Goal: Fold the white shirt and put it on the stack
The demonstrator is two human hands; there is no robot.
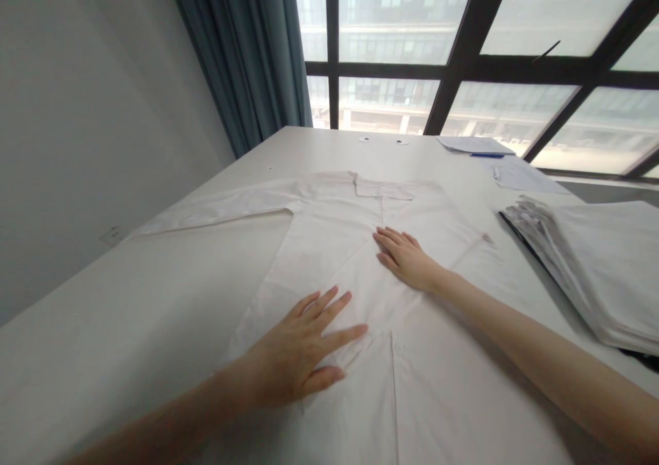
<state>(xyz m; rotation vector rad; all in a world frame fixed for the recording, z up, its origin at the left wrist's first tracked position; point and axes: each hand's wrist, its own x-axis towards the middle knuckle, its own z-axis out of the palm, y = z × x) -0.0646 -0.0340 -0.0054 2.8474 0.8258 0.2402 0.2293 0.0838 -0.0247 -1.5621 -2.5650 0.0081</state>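
A white long-sleeved shirt (329,235) lies spread on the white table, its collar (373,187) at the far end. One sleeve (221,209) stretches out to the left; the other is folded across the front, its end running toward the middle. My left hand (303,348) is over the lower left of the shirt with its fingers spread; whether it touches the cloth I cannot tell. Flat on the chest rests my right hand (404,255), fingers extended and lying close together. Neither hand grips the cloth.
At the right lies a stack of folded white cloth (607,266) on something dark. Papers (473,145) and a blue pen (487,155) sit at the far right of the table (154,300). Behind are windows and a blue curtain (252,53); a grey wall stands left.
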